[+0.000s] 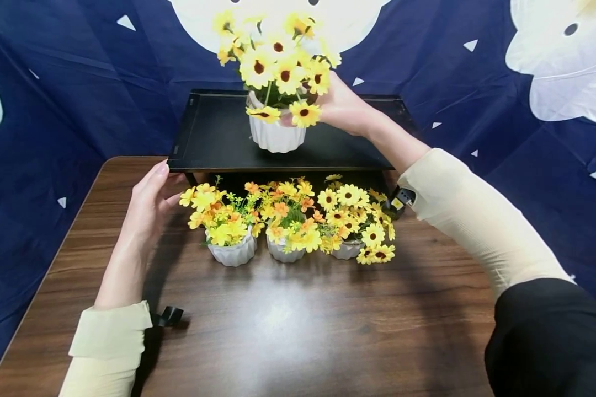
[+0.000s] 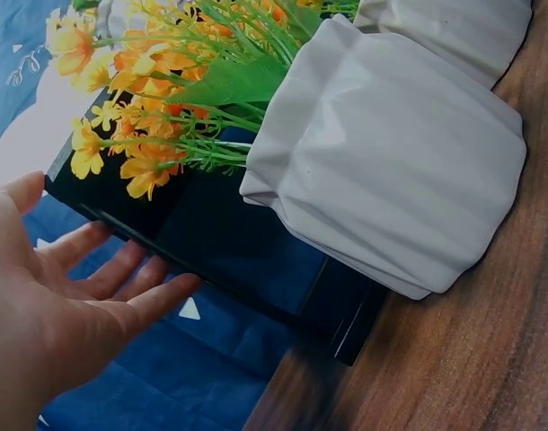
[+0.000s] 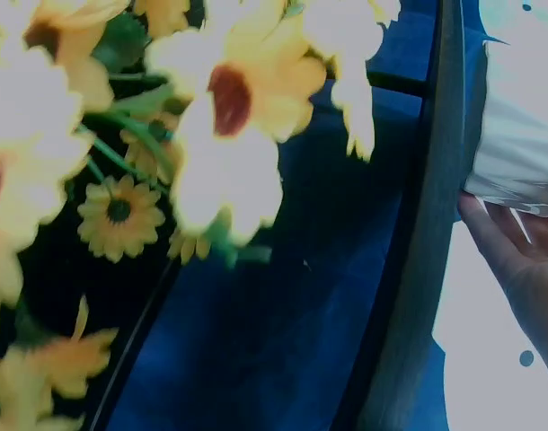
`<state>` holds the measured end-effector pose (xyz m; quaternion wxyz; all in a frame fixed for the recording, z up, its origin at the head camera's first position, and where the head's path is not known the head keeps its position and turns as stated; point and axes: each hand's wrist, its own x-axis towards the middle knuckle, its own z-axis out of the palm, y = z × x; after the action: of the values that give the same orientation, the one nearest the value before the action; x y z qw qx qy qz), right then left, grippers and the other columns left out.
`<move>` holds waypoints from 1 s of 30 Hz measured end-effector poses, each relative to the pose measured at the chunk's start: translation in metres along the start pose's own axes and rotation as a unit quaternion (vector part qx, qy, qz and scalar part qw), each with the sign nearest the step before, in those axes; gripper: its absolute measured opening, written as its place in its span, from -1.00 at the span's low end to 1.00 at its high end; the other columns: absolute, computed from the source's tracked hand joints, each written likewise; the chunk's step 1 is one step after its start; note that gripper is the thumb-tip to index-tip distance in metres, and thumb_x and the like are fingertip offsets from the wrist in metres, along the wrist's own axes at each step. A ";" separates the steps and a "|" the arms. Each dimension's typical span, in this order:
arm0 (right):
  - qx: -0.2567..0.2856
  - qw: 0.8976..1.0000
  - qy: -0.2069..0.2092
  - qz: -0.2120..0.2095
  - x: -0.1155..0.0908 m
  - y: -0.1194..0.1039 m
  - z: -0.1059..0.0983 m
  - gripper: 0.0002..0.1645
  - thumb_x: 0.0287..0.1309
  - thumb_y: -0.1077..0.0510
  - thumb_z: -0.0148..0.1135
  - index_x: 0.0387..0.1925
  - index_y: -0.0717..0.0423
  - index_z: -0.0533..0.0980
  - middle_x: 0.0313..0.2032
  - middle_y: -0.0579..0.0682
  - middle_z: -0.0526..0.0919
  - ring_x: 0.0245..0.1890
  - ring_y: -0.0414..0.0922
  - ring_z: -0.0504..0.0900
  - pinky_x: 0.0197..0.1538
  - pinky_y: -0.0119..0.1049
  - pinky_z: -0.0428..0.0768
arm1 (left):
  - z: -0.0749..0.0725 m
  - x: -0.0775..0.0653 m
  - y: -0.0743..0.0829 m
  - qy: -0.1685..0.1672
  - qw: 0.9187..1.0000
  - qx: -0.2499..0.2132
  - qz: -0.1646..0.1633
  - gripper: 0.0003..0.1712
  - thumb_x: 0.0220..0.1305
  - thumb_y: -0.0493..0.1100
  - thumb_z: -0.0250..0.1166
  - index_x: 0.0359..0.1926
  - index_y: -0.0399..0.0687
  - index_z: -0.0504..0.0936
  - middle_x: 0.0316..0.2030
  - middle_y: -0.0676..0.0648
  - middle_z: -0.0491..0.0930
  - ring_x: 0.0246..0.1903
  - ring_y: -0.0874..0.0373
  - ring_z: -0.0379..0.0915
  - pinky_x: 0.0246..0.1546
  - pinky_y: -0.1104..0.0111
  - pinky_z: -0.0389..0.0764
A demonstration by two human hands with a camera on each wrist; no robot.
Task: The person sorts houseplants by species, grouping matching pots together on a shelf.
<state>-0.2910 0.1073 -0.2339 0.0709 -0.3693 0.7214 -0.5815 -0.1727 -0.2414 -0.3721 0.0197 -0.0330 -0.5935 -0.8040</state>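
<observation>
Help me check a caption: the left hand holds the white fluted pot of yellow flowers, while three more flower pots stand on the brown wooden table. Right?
One slip: the right hand, not the left hand, holds the white fluted pot of yellow flowers; the head view shows it. The rest is right.

I'm looking down at a brown wood-grain surface (image 1: 352, 342), glossy, with light glaring off its middle. Toward its back I have a low black shelf (image 1: 208, 132) standing on it. Just in front of that, three white fluted pots sit upright in a row: the left pot (image 1: 232, 253) and middle pot (image 1: 284, 253) with yellow and orange flowers, the right pot (image 1: 346, 251) with dark-centred yellow ones.
</observation>
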 end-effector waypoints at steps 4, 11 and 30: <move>0.008 1.000 -0.007 0.001 0.008 0.003 0.010 -0.16 -0.09 0.39 0.57 0.28 0.17 0.43 0.12 0.01 0.59 0.17 -0.08 0.54 0.37 -0.18 0.46 | 0.000 -0.001 0.001 0.002 1.000 0.011 0.001 -0.65 0.54 0.08 0.15 0.23 0.19 0.58 0.09 0.22 0.61 0.13 0.30 0.45 -0.03 0.52 0.55; 0.037 0.999 -0.005 0.009 0.017 0.010 0.022 -0.11 -0.04 0.43 0.51 0.35 0.17 0.36 0.22 0.01 0.53 0.26 -0.12 0.50 0.37 -0.19 0.48 | -0.001 -0.002 0.002 0.003 1.000 0.005 0.001 -0.63 0.54 0.07 0.16 0.25 0.16 0.58 0.13 0.20 0.59 0.12 0.29 0.46 -0.05 0.54 0.57; 0.018 0.999 -0.023 0.043 0.016 0.015 0.029 -0.10 0.04 0.37 0.49 0.42 0.13 0.33 0.31 0.03 0.50 0.30 -0.14 0.49 0.35 -0.18 0.51 | 0.003 -0.001 0.000 -0.001 1.000 0.014 0.004 -0.67 0.55 0.08 0.15 0.20 0.17 0.60 0.10 0.20 0.59 0.11 0.30 0.46 -0.04 0.52 0.56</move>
<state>-0.2941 0.0755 -0.2507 0.1188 -0.3497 0.7244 -0.5822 -0.1716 -0.2386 -0.3710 0.0229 -0.0355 -0.6049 -0.7952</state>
